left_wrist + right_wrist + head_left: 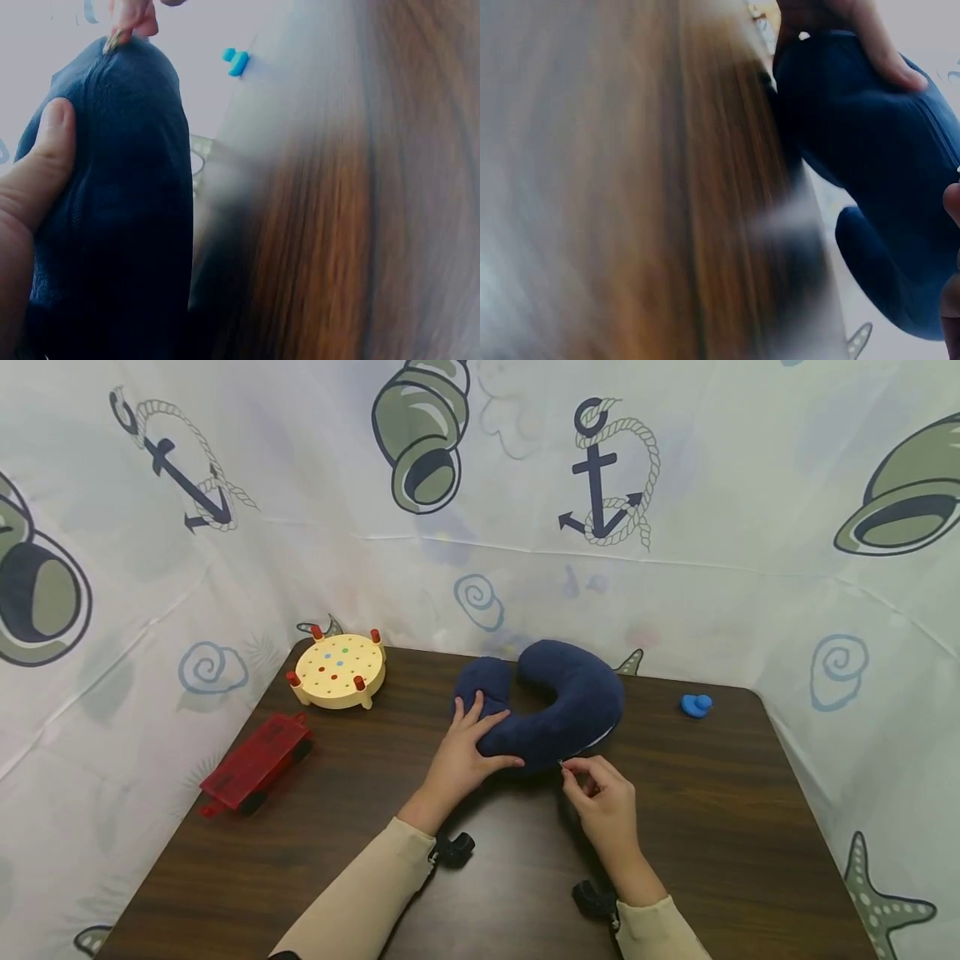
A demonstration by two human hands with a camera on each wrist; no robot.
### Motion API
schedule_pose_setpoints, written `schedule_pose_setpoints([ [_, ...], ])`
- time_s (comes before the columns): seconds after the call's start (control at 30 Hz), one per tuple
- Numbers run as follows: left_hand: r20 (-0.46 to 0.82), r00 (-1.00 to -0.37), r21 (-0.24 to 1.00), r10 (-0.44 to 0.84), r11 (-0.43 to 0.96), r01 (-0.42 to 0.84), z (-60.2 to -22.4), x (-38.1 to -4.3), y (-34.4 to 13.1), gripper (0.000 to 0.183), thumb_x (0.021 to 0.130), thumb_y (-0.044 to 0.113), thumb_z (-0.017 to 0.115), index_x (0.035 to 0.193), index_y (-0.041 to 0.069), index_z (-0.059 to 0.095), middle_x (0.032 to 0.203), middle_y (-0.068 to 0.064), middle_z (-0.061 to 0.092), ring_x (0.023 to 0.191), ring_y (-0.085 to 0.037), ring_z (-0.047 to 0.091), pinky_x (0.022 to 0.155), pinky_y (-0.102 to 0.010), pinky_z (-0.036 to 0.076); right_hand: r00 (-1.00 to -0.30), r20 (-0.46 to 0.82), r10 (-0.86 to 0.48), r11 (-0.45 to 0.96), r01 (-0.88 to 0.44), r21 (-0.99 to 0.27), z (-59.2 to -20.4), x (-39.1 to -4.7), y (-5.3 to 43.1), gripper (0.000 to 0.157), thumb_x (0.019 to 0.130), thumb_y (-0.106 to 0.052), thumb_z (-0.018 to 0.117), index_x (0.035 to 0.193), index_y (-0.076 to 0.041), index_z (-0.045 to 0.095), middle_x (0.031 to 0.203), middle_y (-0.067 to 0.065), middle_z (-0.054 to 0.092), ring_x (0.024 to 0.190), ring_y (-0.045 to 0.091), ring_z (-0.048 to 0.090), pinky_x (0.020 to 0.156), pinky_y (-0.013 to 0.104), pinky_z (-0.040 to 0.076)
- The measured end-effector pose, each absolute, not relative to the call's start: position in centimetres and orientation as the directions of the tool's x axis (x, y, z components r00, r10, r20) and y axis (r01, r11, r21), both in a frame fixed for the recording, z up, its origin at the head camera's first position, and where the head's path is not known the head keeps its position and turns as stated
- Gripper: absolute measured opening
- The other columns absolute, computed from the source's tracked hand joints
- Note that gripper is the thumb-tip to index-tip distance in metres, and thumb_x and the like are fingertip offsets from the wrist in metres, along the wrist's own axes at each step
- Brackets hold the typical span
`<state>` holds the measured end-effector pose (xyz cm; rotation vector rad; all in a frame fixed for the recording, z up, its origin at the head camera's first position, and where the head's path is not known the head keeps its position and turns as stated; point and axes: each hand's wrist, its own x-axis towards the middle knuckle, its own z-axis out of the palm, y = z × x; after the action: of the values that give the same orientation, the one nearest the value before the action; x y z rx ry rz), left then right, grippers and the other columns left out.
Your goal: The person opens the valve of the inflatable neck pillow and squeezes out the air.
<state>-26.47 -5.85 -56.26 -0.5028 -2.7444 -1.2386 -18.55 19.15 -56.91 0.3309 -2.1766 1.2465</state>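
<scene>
A navy blue neck pillow (551,731) lies toward the back of the table, its curve facing forward and right. My left hand (463,756) grips its left part, fingers spread over the top and the thumb on the near side. A zipper seam (79,195) runs beside that thumb in the left wrist view. Between thumb and forefinger, my right hand (606,802) pinches the small metal zipper pull (113,42) at the pillow's near edge. A thin white strip (602,737) shows along the pillow's right side.
On the brown table (720,827), a red toy wagon (258,760) and a cream round pegged toy (339,670) stand at the left. A small blue knobbed piece (696,706) lies at the back right. A patterned cloth (697,602) hangs behind the table.
</scene>
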Motion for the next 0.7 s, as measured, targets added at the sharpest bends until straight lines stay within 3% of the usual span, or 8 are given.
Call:
schedule_pose_setpoints([
  [0.17, 0.225, -0.944, 0.722, 0.241, 0.609, 0.327, -56.3, -26.1, -5.4, 0.086, 0.079, 0.066, 0.088, 0.155, 0.038, 0.061, 0.18, -0.01, 0.023, 0.166, -0.051, 0.008, 0.123, -0.079, 0.028, -0.779, 0.626, 0.027, 0.498, -0.532, -0.684, -57.0, -18.2, 18.1, 0.017, 0.091, 0.004, 0.082, 0.098, -0.012, 0.083, 0.087, -0.005, 0.074, 0.058, 0.003, 0.049, 0.052, 0.014, 0.04],
  [0.33, 0.235, -0.949, 0.719, 0.212, 0.618, 0.317, -56.1, -25.8, -5.0, 0.083, 0.08, 0.067, 0.087, 0.154, 0.039, 0.062, 0.179, -0.009, 0.026, 0.166, -0.051, 0.011, 0.119, -0.084, 0.029, -0.776, 0.63, 0.013, 0.491, -0.544, -0.681, -57.0, -18.0, 17.5, 0.013, 0.091, 0.004, 0.083, 0.098, -0.007, 0.083, 0.089, -0.005, 0.075, 0.058, 0.003, 0.049, 0.052, 0.013, 0.04],
  [0.7, 0.186, -0.961, 0.7, 0.206, 0.659, 0.276, -55.2, -24.7, -4.2, 0.083, 0.084, 0.074, 0.08, 0.156, 0.037, 0.061, 0.18, -0.012, 0.024, 0.166, -0.053, 0.009, 0.115, -0.086, 0.031, -0.771, 0.636, -0.014, 0.544, -0.54, -0.642, -56.9, -17.8, 17.0, 0.011, 0.091, 0.001, 0.084, 0.098, -0.007, 0.084, 0.088, -0.006, 0.076, 0.06, 0.0, 0.051, 0.054, 0.011, 0.041],
])
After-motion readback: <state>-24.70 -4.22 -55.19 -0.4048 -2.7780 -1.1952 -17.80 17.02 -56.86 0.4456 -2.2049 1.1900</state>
